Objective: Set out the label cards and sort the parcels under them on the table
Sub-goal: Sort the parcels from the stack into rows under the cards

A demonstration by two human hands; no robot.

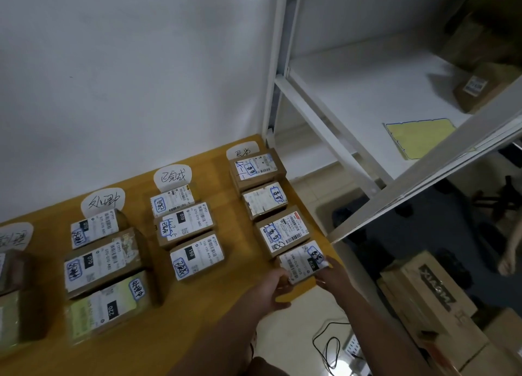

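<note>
Nearly finished, by the look of it: on the yellow table, columns of parcels lie under four label cards, the rightmost card well beyond the grip. Left hand and right hand clamp the last parcel from both sides, just behind its column's third box. Releasing it seems all that remains.

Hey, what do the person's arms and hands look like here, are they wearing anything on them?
Both are bare. The left hand and right hand show no gloves, rings or watch, and no sleeve covers either forearm as far as the frame shows. The picture is too dim and blurred to rule out small marks.
</note>
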